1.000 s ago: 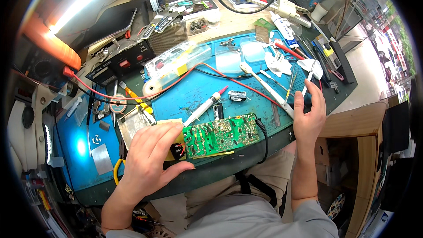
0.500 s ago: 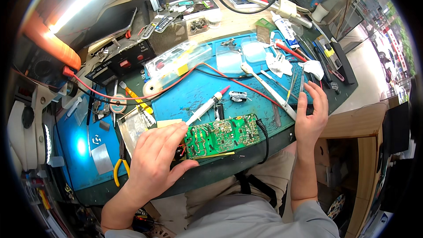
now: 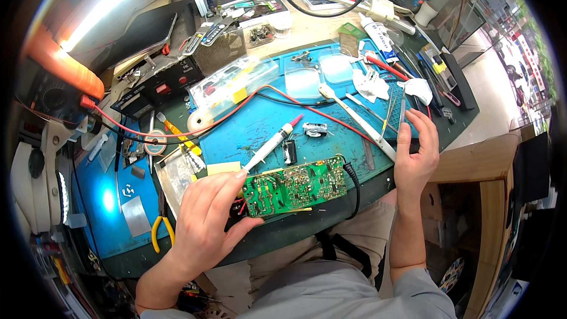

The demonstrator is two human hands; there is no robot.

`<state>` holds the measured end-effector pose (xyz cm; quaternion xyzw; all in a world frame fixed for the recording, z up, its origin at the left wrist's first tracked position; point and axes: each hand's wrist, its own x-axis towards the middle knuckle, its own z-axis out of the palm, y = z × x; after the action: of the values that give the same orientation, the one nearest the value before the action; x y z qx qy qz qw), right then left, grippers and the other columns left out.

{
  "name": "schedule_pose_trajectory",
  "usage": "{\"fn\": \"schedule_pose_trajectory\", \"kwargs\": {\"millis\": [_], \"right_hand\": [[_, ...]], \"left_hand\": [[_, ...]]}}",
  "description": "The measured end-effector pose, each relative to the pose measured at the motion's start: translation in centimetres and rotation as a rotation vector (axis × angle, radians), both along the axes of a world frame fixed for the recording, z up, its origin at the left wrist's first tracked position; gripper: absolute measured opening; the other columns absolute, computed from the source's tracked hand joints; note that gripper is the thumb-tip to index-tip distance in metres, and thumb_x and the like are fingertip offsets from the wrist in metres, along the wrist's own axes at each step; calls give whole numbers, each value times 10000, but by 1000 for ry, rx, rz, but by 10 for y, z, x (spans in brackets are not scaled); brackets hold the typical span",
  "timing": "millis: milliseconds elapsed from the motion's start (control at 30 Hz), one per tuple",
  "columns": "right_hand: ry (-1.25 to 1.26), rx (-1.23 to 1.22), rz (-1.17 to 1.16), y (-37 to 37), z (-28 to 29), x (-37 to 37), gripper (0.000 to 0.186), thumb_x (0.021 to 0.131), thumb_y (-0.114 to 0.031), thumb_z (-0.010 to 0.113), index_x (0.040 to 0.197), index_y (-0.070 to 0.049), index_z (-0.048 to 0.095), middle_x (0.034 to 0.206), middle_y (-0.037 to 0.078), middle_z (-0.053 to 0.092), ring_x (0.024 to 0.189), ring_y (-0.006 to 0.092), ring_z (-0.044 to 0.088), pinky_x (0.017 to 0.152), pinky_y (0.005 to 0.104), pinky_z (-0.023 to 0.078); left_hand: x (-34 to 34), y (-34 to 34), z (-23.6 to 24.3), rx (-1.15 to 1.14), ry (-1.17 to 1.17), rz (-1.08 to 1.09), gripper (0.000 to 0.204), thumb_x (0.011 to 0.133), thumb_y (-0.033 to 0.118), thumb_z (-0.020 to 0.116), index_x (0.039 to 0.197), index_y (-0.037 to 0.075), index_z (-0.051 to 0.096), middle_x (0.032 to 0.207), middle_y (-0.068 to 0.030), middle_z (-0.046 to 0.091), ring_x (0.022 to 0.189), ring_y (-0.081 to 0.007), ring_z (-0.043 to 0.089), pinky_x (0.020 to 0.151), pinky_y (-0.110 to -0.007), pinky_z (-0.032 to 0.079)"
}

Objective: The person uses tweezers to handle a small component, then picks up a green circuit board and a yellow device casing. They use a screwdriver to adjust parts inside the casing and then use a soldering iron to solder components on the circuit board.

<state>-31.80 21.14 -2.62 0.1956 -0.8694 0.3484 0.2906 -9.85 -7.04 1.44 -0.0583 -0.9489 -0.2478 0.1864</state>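
Observation:
My left hand grips the left end of a green circuit board, fingers over its far corner and thumb by the near edge. The board's soldered side faces up, and a black cable curves down from its right end. Beyond it lie a white syringe with a pink tip, a black cylindrical component and a silver-and-black one. At the right edge of the blue mat, my right hand pinches a slim grey metal tool between thumb and fingers; whether it is a pair of tweezers I cannot tell.
A white brush-like tool and red and black meter leads cross the blue mat. Crumpled white tissue, a white tube and clear boxes lie farther back. Yellow-handled pliers rest at left.
The whole view has shifted slightly left. The circuit board in my left hand has come a little nearer to me, showing more of the black component. My right hand barely moves.

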Motion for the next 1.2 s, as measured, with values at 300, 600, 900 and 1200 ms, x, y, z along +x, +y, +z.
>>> {"fn": "schedule_pose_trajectory", "kwargs": {"millis": [300, 600, 900, 1200], "right_hand": [[16, 0, -1, 0, -1, 0, 190, 964, -95, 688, 1136, -28, 732, 1219, 111, 702, 1119, 291, 663, 956, 410, 516], [9, 4, -3, 1, 0, 0, 189, 963, -87, 682, 1136, -29, 731, 1220, 109, 702, 1124, 288, 661, 963, 408, 514], [10, -16, 8, 0, -1, -1, 194, 965, -76, 674, 1143, -23, 730, 1217, 113, 702, 1128, 290, 660, 980, 409, 508], [26, -13, 21, 1, -3, -1, 197, 971, -71, 659, 1147, -5, 719, 1207, 130, 701, 1116, 294, 666, 977, 403, 509]], "left_hand": [[4, 0, -2, -13, -4, 2, 854, 714, 184, 935, 1439, 17, 517, 1290, -169, 645, 1152, -371, 621, 995, -479, 487], [4, 0, -2, -23, 0, -1, 854, 712, 196, 937, 1436, 16, 520, 1285, -170, 645, 1148, -372, 621, 990, -479, 488], [1, 0, 4, 25, 59, -29, 649, 726, 242, 934, 1236, 19, 601, 1209, -160, 687, 1059, -340, 658, 907, -449, 510], [4, -2, 3, 9, -55, -18, 594, 684, 271, 967, 1108, 73, 601, 1190, -126, 694, 1067, -329, 658, 909, -446, 499]]}}
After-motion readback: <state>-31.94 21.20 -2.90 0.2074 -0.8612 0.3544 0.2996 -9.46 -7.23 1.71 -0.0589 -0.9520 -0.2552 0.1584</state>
